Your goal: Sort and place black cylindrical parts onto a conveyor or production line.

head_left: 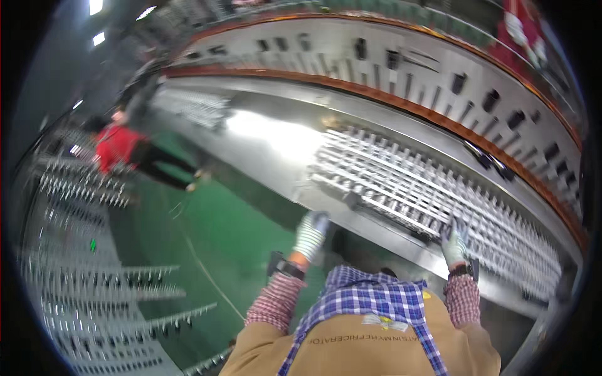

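My left hand, in a striped work glove with darker fingertips, is over the near edge of the steel workbench. No object shows in it, and motion blur smears its fingers. My right hand, gloved the same way, reaches to the near side of a stack of metal racks with long bars and rows of small pegs. Its fingertips overlap the racks' edge; whether they grip a bar cannot be made out.
Behind the bench runs a pale conveyor belt with orange-brown edges, carrying dark parts and rods. More peg racks lie farther along the bench. Hanging racks stand left over green floor. A person in red stands far left, another upper right.
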